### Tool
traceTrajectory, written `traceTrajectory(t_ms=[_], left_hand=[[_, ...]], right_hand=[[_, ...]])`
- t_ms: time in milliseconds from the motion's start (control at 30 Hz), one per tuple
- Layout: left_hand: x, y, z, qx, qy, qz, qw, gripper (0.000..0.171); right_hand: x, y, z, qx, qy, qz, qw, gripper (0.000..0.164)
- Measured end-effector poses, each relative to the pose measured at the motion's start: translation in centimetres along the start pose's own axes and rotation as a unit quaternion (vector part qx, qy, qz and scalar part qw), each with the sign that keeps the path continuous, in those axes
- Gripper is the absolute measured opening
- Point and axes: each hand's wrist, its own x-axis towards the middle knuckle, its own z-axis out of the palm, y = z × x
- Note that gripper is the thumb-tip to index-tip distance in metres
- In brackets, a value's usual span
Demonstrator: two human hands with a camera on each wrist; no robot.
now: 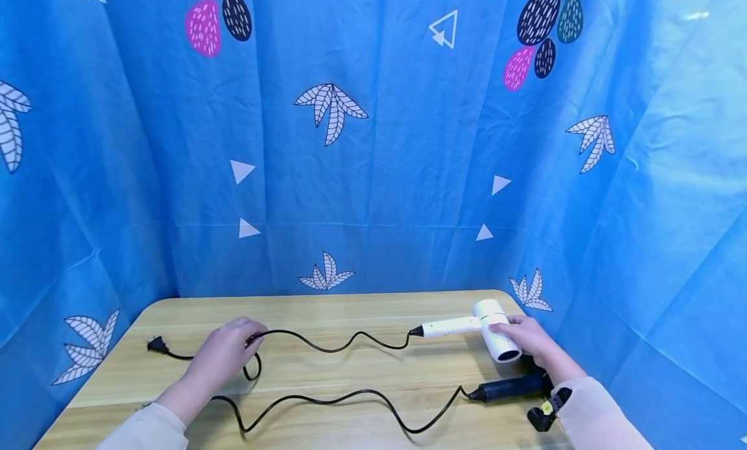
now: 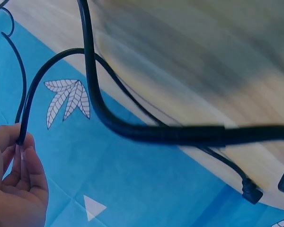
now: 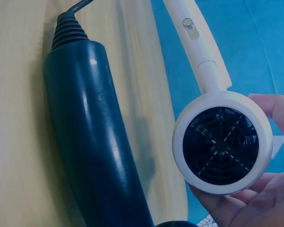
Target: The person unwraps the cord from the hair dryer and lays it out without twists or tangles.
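In the head view my right hand (image 1: 530, 338) grips the barrel of a white hair dryer (image 1: 449, 327), whose handle points left. Up close in the right wrist view, the dryer's round dark grille (image 3: 220, 145) shows between thumb and fingers. My left hand (image 1: 224, 354) pinches the white dryer's black cord (image 1: 332, 350) at the left; the left wrist view has the cord (image 2: 31, 90) bent between thumb and fingertips of that hand (image 2: 19, 177). Below my right wrist lies a dark hair dryer (image 1: 506, 389), its head partly hidden by the forearm.
The white dryer's plug (image 1: 156, 344) lies at the left of the wooden table (image 1: 327, 307). The dark dryer's cord (image 1: 327, 399) waves across the front of the table, its left end behind my left forearm. A blue patterned curtain (image 1: 373, 177) hangs around the table.
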Motion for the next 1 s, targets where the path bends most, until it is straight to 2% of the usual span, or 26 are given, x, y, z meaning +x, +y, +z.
traceTrajectory(t_ms=[400,667,1000], left_hand=[[0.1,1.2,1.4,-0.006,-0.009,0.001,0.9999,0.015],[0.3,1.7,1.8,-0.017,-0.045,-0.021,0.9986,0.009],[0.4,2.0,2.9,-0.042,-0.075,-0.05,0.9951,0.009]], right_hand=[[-0.1,0.9,0.5,-0.009,-0.012,0.015,1.0,0.07],[0.0,1.5,0.7,-0.006,-0.027,0.026,0.999,0.066],[0.3,1.9,1.2,-0.008,-0.037,0.049,0.998,0.066]])
